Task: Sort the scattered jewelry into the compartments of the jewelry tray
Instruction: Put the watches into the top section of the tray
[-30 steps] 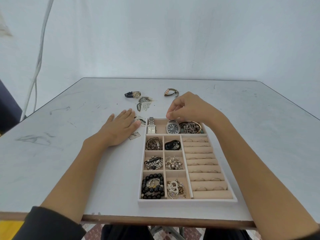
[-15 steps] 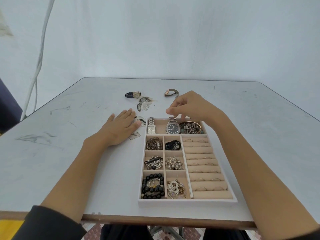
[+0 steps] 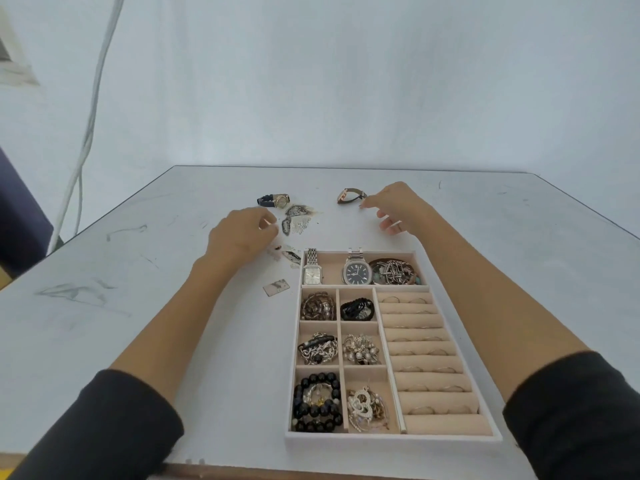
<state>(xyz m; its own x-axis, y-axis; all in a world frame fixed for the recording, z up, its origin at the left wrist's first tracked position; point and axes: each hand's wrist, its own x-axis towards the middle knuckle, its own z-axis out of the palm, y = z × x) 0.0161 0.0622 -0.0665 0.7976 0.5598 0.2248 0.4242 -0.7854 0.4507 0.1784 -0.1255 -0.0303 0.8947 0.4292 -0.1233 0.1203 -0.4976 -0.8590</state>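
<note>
Beyond the far edge of the jewelry tray (image 3: 391, 439), the right hand (image 3: 398, 209) is reaching for the brown-strap watch (image 3: 350, 196), fingers spread and holding nothing, having left the dark-dial watch (image 3: 357, 270) lying in the tray's far compartment. Off the tray's far left corner the left hand (image 3: 239, 233), flat on the table (image 3: 104, 341) earlier, is lifting toward the small packets (image 3: 294, 220), fingers curling; whether they are pinching anything I cannot tell. That watch seems sorted, and the loose pieces are likely coming next.
</note>
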